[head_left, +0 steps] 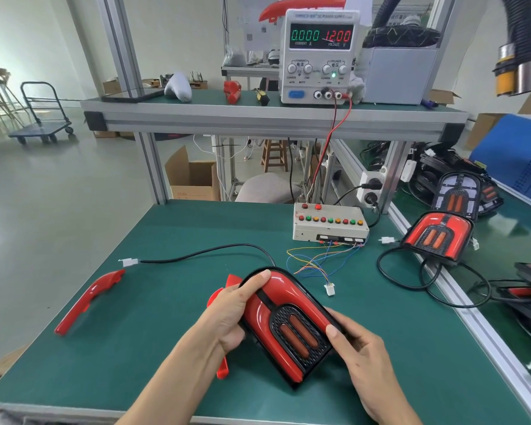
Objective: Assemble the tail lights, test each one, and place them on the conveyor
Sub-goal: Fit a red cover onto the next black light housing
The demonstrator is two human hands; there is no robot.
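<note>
Where green matting (154, 302) covers the bench, hands — both — grip a tail light (288, 320).

Your two forearms reach in from the lower edge and angle toward each other. Your left hand (227, 314) has its fingers stretched forward and its thumb curled round the tail light (288, 320). Your right hand (354, 348) grips the opposite side, thumb on top, fingers tucked beneath.

Single head-worn wide-angle view, looking forward and down from close above the green table (154, 308), taking in the upper shelf (258, 118) and floor beyond
</note>
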